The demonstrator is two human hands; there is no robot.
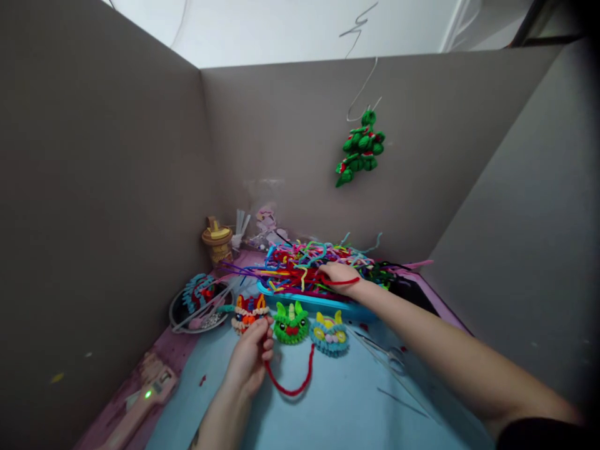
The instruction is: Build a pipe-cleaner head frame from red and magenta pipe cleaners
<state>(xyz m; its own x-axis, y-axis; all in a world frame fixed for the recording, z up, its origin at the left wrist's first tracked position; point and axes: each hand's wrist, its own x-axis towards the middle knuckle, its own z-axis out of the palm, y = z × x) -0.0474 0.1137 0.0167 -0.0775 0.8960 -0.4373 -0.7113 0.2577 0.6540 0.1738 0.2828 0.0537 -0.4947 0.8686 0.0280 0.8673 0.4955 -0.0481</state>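
My left hand [255, 356] is closed, its fingers pinching a red pipe cleaner [293, 394] that droops in a curve over the mat. Partly behind that hand lies an orange and red lion-like head [250, 309] made of pipe cleaners. To its right sit a green head [290, 323] with a red nose and a blue head [329, 334] with yellow eyes. My right hand [340, 275] reaches into the pile of coloured pipe cleaners [309, 256]. A red strand [342, 282] runs from its curled fingers along the wrist; the fingertips are hidden.
A blue tray [323, 306] holds the pile. Scissors [391, 356] lie right on the blue mat [337, 412]. At left are a round bowl [175, 322], a pink glue gun [140, 409] and a brown cup [218, 244]. A green ornament [360, 150] hangs on the back partition.
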